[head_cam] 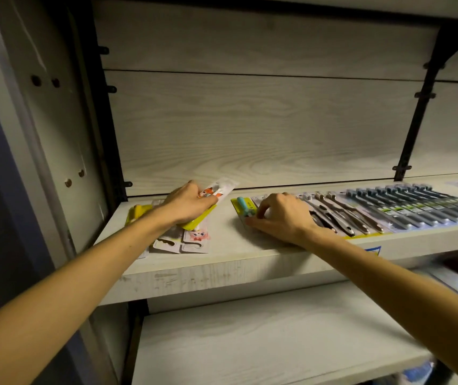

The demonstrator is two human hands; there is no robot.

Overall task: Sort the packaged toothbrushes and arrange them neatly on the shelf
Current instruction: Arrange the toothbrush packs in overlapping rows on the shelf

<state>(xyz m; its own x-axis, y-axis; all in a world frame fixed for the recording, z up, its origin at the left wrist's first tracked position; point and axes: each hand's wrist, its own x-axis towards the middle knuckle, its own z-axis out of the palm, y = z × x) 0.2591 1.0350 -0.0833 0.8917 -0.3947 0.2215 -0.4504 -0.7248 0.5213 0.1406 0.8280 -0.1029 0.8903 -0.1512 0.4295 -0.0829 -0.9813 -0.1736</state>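
**Yellow-carded toothbrush packs under both hands**

Pale wood-grain board forms the shelf (222, 262), and the packaged toothbrushes lie along its top. The left hand (189, 202) grips a children's toothbrush pack (212, 191) with a cartoon print, its fingers curled round the yellow-edged card and its far end lifted off the shelf towards the back panel. Under and just in front of that hand lie more cartoon packs (191, 240), overlapping flat, their white hang-tabs pointing at the shelf's front edge; one shows a pink figure. A yellow pack (137, 212) pokes out to the left of the wrist.

The right hand (280, 215) rests on the shelf, well apart from the left, and pinches the near corner of a yellow-backed pack with a light blue brush (245, 208), which lies flat. Just right of this hand, touching it, lies a fanned row of dark grey-handled packs (341, 215); beyond them runs a longer overlapping row of blue-grey packs (416, 204) with green labels, reaching the right edge of the view.
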